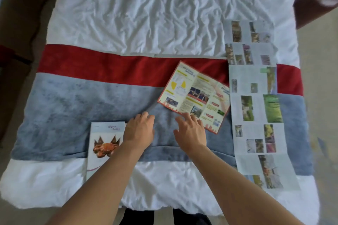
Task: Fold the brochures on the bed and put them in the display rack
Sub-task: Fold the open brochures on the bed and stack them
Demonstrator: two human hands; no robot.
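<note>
Hands come first: the left hand (140, 129) lies loose and holding nothing on the grey band of the bed (73, 100), while the right hand (190, 129), fingers spread, touches the near edge of the open red-bordered brochure (193, 95) without gripping it. Left of that brochure lies one folded brochure (104, 144); right of it and running farther up are several unfolded white sheets (256, 107). Most folding looks undone, and no rack is visible.

Paper brochures (194, 97) lie on a plush runner (73, 106) over crumpled cotton sheet (146, 14).
</note>
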